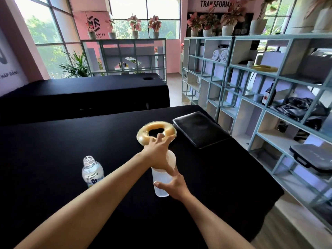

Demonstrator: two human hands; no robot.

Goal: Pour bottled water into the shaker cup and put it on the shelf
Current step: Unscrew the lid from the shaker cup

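A translucent white shaker cup [160, 184] stands upright on the black padded table [71, 150]. My right hand [177, 186] grips its body from the right side. My left hand [159, 150] lies on top of the cup with fingers spread, palm over the lid area, which it hides. A clear water bottle [92, 171] with no cap stands to the left of the cup, apart from both hands. The teal shelf unit [260, 72] runs along the right.
A yellow ring cushion [143, 131] and a black flat pad [199, 129] lie on the table just beyond the cup. A second black table [89, 92] stands behind. The shelf holds rolled towels [220, 54], a dark bottle [268, 95], cloth and a grey case [312, 158].
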